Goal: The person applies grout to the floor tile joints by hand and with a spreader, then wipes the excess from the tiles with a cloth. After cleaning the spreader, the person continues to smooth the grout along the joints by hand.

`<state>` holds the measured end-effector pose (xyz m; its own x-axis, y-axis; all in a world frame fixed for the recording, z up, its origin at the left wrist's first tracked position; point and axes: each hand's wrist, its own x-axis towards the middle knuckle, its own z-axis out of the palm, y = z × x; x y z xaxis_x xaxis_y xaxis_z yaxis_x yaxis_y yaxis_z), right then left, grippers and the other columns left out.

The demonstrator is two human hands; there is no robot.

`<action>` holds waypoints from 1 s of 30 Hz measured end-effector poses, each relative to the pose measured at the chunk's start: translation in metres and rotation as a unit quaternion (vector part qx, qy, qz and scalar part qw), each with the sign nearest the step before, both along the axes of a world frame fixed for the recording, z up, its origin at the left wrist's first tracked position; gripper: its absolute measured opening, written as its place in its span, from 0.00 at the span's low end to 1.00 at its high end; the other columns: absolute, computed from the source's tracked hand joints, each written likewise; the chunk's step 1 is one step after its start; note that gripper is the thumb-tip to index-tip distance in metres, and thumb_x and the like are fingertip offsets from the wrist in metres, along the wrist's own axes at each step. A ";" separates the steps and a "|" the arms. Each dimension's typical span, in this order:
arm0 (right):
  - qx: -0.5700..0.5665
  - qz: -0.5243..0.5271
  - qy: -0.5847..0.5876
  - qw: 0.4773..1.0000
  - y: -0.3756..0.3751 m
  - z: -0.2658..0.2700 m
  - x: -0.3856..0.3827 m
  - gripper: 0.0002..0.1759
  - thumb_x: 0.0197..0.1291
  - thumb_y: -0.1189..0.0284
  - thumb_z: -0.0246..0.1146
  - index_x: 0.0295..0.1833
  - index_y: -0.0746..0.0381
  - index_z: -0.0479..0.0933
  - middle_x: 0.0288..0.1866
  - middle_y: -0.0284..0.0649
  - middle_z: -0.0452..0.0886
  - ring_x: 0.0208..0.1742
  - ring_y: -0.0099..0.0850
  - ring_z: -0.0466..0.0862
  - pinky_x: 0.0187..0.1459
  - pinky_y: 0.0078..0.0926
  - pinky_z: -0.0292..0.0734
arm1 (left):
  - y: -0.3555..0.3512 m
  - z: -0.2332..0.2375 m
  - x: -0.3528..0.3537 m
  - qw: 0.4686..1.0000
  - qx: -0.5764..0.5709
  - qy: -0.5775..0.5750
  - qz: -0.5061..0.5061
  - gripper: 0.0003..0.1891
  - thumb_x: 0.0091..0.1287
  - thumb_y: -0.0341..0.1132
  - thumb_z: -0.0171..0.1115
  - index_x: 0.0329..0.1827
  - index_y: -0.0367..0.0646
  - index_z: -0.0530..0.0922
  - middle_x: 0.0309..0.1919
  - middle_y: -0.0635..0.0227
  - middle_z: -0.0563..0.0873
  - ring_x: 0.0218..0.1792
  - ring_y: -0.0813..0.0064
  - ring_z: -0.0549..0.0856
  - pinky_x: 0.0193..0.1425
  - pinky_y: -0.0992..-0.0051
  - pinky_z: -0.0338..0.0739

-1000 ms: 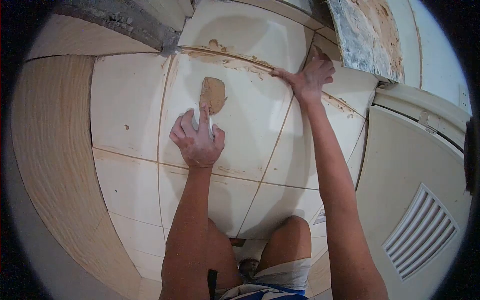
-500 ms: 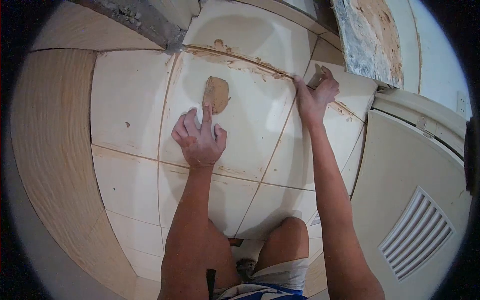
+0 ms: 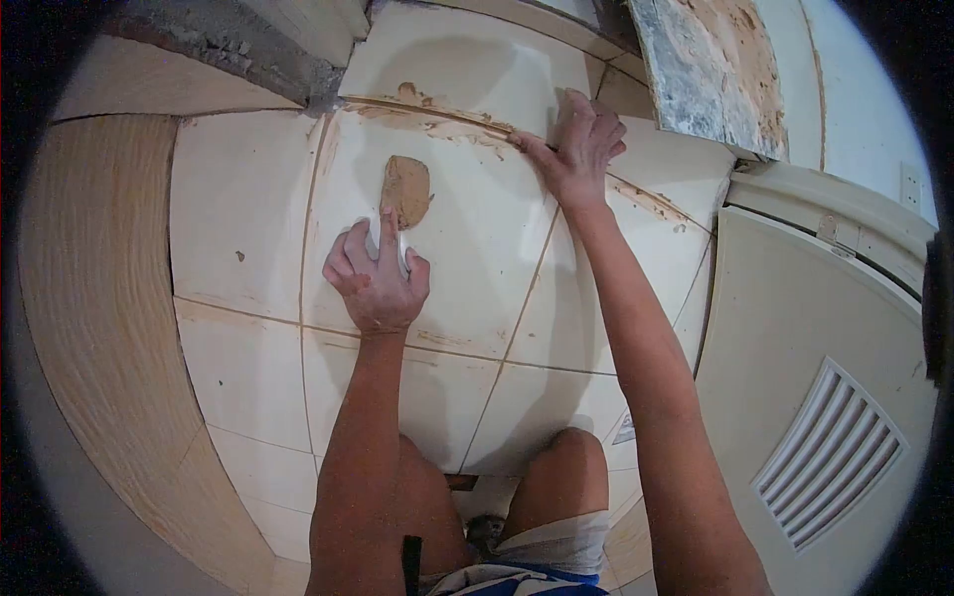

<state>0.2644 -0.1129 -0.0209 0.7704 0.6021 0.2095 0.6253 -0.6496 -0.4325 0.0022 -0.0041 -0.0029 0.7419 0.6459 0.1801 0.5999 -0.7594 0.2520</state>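
Head camera is showing the right hand (image 3: pixel 581 159) resting spread, thumb at the smeared joint (image 3: pixel 452 114), where even pressure should help, and the left hand (image 3: pixel 377 288) resting curled, grip unclear, index finger touching brown paste (image 3: pixel 406 189) over the tile (image 3: pixel 467 263).

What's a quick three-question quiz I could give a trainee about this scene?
1. True or false: the index finger of the left hand reaches the brown-coated piece.
2. Multiple choice: where is the thumb tip of the right hand? A) on the rough board; B) at the brown-smeared tile joint; C) on the wood-grained strip.
3. Short answer: on which side of the picture is the slatted vent?

Key: 1 true; 2 B; 3 the right.
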 end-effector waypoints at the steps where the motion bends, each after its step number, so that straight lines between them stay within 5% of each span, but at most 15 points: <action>1: 0.000 -0.002 0.001 1.000 -0.007 -0.002 0.002 0.55 0.42 0.39 0.74 0.71 0.57 0.62 0.61 0.55 0.65 0.65 0.55 0.59 0.63 0.62 0.53 | 0.000 0.001 0.000 1.000 -0.001 0.006 0.001 0.33 0.56 0.40 0.61 0.69 0.45 0.74 0.57 0.52 0.73 0.61 0.50 0.69 0.66 0.50 0.59; 3: -0.057 -0.042 -0.062 0.996 -0.026 0.000 0.009 0.54 0.41 0.40 0.75 0.70 0.59 0.64 0.62 0.56 0.65 0.64 0.55 0.60 0.63 0.63 0.52 | 0.002 0.001 0.000 1.000 -0.001 0.010 0.004 0.34 0.55 0.40 0.61 0.70 0.45 0.73 0.57 0.52 0.73 0.61 0.51 0.69 0.66 0.51 0.59; 8: -0.011 -0.169 0.031 0.985 -0.057 0.024 0.003 0.50 0.47 0.45 0.74 0.68 0.65 0.66 0.61 0.56 0.67 0.63 0.50 0.63 0.65 0.47 0.57 | 0.002 0.000 -0.001 1.000 -0.009 0.006 -0.001 0.35 0.55 0.40 0.61 0.71 0.47 0.72 0.57 0.52 0.73 0.61 0.51 0.68 0.67 0.50 0.59; 11: -0.039 -0.087 0.020 0.995 -0.043 0.022 -0.013 0.47 0.47 0.46 0.74 0.66 0.65 0.68 0.60 0.55 0.67 0.63 0.49 0.63 0.65 0.49 0.56 | 0.002 0.000 0.001 1.000 0.024 -0.009 0.008 0.29 0.55 0.42 0.60 0.62 0.47 0.80 0.55 0.56 0.76 0.57 0.54 0.72 0.63 0.53 0.62; 16: -0.048 -0.040 0.018 0.998 -0.010 0.011 -0.029 0.53 0.45 0.44 0.76 0.70 0.60 0.61 0.62 0.55 0.62 0.64 0.53 0.59 0.64 0.54 0.54 | 0.001 0.003 0.003 0.999 0.029 -0.004 0.014 0.29 0.55 0.42 0.60 0.62 0.46 0.80 0.55 0.57 0.75 0.56 0.54 0.72 0.63 0.53 0.63; 24: -0.053 -0.077 -0.013 0.996 -0.010 0.018 -0.006 0.52 0.44 0.46 0.77 0.68 0.62 0.62 0.59 0.53 0.64 0.61 0.51 0.62 0.64 0.53 0.55 | 0.002 0.001 0.001 1.000 0.018 -0.021 0.007 0.29 0.55 0.42 0.60 0.63 0.46 0.80 0.55 0.56 0.75 0.57 0.53 0.71 0.63 0.53 0.63; 26: 0.023 -0.164 0.017 0.986 -0.016 0.013 -0.004 0.53 0.44 0.43 0.75 0.68 0.64 0.64 0.61 0.54 0.66 0.62 0.52 0.63 0.62 0.55 0.57 | 0.001 0.000 0.001 1.000 0.021 -0.006 0.009 0.29 0.55 0.42 0.60 0.62 0.46 0.80 0.56 0.56 0.75 0.58 0.53 0.70 0.63 0.53 0.62; 30: -0.025 -0.085 0.007 0.996 -0.009 0.013 -0.003 0.53 0.41 0.40 0.75 0.67 0.62 0.66 0.60 0.55 0.68 0.62 0.54 0.63 0.62 0.54 0.57 | 0.000 0.001 0.001 1.000 0.001 0.012 0.008 0.33 0.55 0.41 0.61 0.68 0.46 0.75 0.58 0.53 0.73 0.60 0.52 0.68 0.67 0.52 0.59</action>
